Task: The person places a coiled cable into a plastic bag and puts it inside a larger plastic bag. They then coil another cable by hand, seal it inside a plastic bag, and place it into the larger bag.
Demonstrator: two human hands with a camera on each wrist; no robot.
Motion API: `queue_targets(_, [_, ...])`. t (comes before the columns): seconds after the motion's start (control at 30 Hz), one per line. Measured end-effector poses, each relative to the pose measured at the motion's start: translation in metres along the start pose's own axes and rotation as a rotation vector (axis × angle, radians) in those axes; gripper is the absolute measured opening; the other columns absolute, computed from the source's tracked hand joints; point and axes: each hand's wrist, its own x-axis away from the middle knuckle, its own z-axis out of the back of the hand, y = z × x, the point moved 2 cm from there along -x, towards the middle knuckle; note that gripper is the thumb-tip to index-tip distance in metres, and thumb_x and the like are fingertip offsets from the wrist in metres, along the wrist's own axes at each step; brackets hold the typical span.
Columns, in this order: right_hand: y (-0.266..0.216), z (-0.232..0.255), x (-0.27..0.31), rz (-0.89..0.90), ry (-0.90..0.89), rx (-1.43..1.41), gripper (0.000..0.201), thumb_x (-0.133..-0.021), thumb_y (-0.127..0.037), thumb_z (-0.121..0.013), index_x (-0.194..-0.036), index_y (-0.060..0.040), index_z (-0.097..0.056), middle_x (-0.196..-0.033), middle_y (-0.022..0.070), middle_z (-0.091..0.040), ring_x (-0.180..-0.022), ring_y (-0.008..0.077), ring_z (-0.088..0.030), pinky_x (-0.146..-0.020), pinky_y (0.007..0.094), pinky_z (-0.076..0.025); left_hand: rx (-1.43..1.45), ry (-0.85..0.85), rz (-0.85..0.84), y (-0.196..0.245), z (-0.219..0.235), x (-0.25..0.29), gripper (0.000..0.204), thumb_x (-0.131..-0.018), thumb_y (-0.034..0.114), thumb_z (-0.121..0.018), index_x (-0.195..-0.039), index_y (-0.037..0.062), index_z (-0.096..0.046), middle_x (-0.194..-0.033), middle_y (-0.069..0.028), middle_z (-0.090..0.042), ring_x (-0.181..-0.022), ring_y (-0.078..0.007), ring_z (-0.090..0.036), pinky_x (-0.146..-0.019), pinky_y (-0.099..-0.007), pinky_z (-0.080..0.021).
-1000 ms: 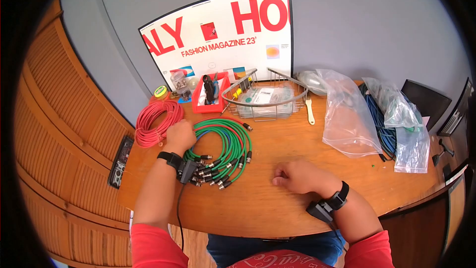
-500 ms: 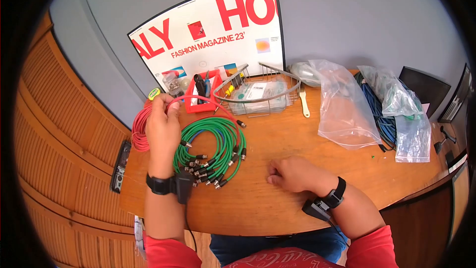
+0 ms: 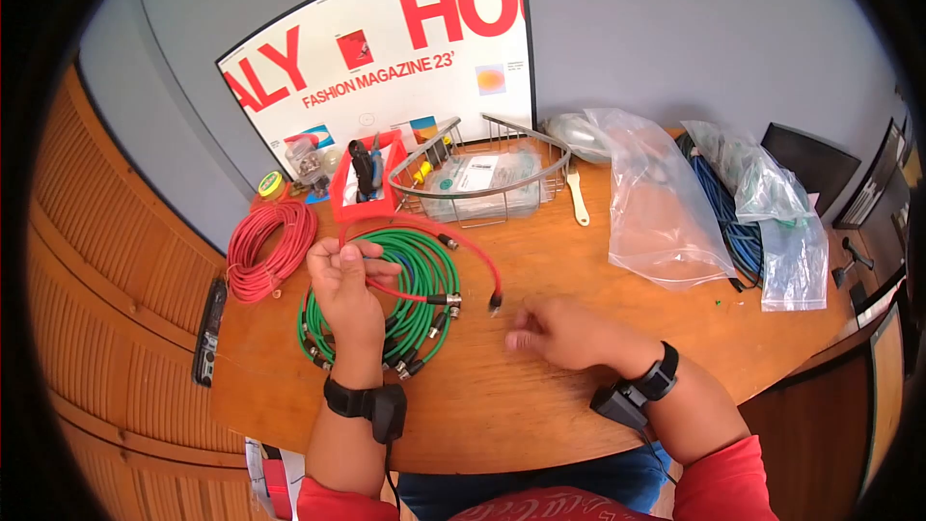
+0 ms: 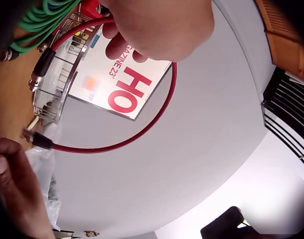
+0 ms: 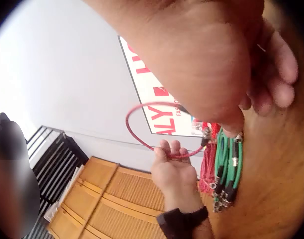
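My left hand (image 3: 349,299) pinches a short red cable (image 3: 479,249) above the green cable coil (image 3: 415,328). The cable loops round, and both its dark-sleeved metal connectors point toward my right hand (image 3: 564,333). That hand hovers near one connector (image 3: 496,301) with loosely bent fingers and nothing in them. In the left wrist view the red cable (image 4: 104,148) arcs below my left hand (image 4: 159,25). The right wrist view shows the same loop (image 5: 128,122) held in my left hand (image 5: 175,174).
A red cable coil (image 3: 273,251) lies on the left of the table. Behind stand a red bin (image 3: 391,203), a wire basket (image 3: 482,195) and a poster (image 3: 386,48). A brush (image 3: 579,203), plastic bags (image 3: 666,232) and blue cable (image 3: 745,236) are at the right.
My left hand has lifted the red cable off the green coil and brought it toward the right. My right hand has shifted slightly left, its fingers loosening. The head view has turned slightly.
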Motion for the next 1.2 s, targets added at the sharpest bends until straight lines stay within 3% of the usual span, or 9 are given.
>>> queue_targets(0.1, [-0.009, 0.025, -0.003, -0.278, 0.029, -0.190, 0.029, -0.090, -0.030, -0.071, -0.095, -0.0030, -0.063, -0.072, 0.0037, -0.059, -0.067, 0.0126, -0.057, -0.061, 0.0289, -0.046, -0.021, -0.051, 0.005, -0.003, -0.005, 0.005, 0.022, -0.102, 0.027, -0.051, -0.111, 0.0091, -0.041, -0.090, -0.0095, -0.063, -0.064, -0.0177, -0.066, -0.057, -0.0257, -0.049])
queue_targets(0.17, [-0.006, 0.026, -0.002, -0.269, 0.097, -0.298, 0.029, -0.090, -0.030, -0.070, -0.095, -0.0015, -0.064, -0.066, 0.0038, -0.055, -0.062, 0.0123, -0.051, -0.057, 0.0296, -0.045, -0.021, -0.076, 0.030, -0.009, -0.007, 0.007, 0.023, -0.102, 0.028, -0.052, -0.110, 0.0090, -0.041, -0.090, -0.0092, -0.063, -0.065, -0.0177, -0.067, -0.057, -0.0252, -0.049])
queue_targets(0.33, [-0.011, 0.017, 0.002, 0.088, 0.017, -0.309, 0.035, -0.088, -0.021, -0.070, -0.114, -0.0007, -0.058, -0.071, 0.0024, -0.058, -0.065, 0.0131, -0.054, -0.064, 0.0300, -0.047, -0.025, -0.146, 0.082, -0.016, -0.019, 0.016, 0.025, -0.101, 0.029, -0.052, -0.111, 0.0088, -0.041, -0.091, -0.0090, -0.065, -0.068, -0.0180, -0.068, -0.058, -0.0241, -0.049])
queue_targets(0.57, [-0.010, 0.011, 0.001, 0.088, -0.198, -0.401, 0.023, -0.087, -0.018, -0.069, -0.105, -0.0040, -0.064, -0.074, 0.0059, -0.063, -0.069, 0.0178, -0.059, -0.065, 0.0332, -0.048, -0.045, -0.170, 0.125, -0.017, -0.023, 0.021, 0.025, -0.102, 0.029, -0.051, -0.111, 0.0078, -0.042, -0.094, -0.0104, -0.067, -0.069, -0.0185, -0.069, -0.058, -0.0242, -0.049])
queue_targets(0.67, [-0.003, 0.012, -0.005, 0.061, -0.039, -0.411, 0.016, -0.090, -0.019, -0.066, -0.097, -0.0048, -0.066, -0.074, 0.0066, -0.064, -0.070, 0.0188, -0.061, -0.065, 0.0355, -0.048, -0.071, -0.177, 0.234, -0.011, -0.025, 0.019, 0.024, -0.102, 0.029, -0.050, -0.111, 0.0063, -0.046, -0.096, -0.0113, -0.067, -0.071, -0.0197, -0.070, -0.060, -0.0255, -0.051])
queue_targets(0.73, [0.000, 0.018, -0.006, -0.076, 0.279, -0.198, 0.018, -0.094, -0.022, -0.062, -0.094, -0.0044, -0.066, -0.072, 0.0060, -0.063, -0.068, 0.0167, -0.060, -0.063, 0.0355, -0.047, -0.087, -0.198, 0.336, -0.014, -0.025, 0.017, 0.024, -0.103, 0.029, -0.049, -0.110, 0.0056, -0.048, -0.098, -0.0118, -0.067, -0.071, -0.0206, -0.070, -0.061, -0.0267, -0.052])
queue_targets(0.83, [-0.002, 0.018, -0.006, -0.125, 0.259, -0.127, 0.024, -0.097, -0.027, -0.059, -0.095, -0.0030, -0.065, -0.071, 0.0064, -0.061, -0.068, 0.0160, -0.060, -0.063, 0.0351, -0.047, 0.199, -0.303, 0.547, -0.023, -0.024, 0.021, 0.023, -0.103, 0.027, -0.047, -0.110, 0.0057, -0.051, -0.103, -0.0127, -0.067, -0.077, -0.0235, -0.071, -0.065, -0.0304, -0.055])
queue_targets(1.07, [-0.001, -0.013, -0.010, -0.291, -0.014, -0.778, 0.031, -0.099, -0.029, -0.057, -0.096, 0.0005, -0.065, -0.076, 0.0049, -0.063, -0.072, 0.0149, -0.061, -0.066, 0.0296, -0.050, 0.456, -0.371, 0.554, -0.022, -0.045, 0.036, 0.016, -0.102, 0.022, -0.049, -0.111, 0.0084, -0.050, -0.117, -0.0170, -0.063, -0.114, -0.0330, -0.061, -0.100, -0.0428, -0.046])
queue_targets(1.2, [-0.005, -0.011, -0.007, -0.064, -0.061, -0.743, 0.022, -0.095, -0.019, -0.064, -0.105, 0.0006, -0.063, -0.083, 0.0033, -0.065, -0.075, 0.0114, -0.060, -0.068, 0.0267, -0.050, 0.299, -0.480, 0.460, -0.015, -0.054, 0.042, 0.019, -0.102, 0.025, -0.051, -0.112, 0.0087, -0.047, -0.124, -0.0210, -0.060, -0.123, -0.0349, -0.055, -0.108, -0.0424, -0.038])
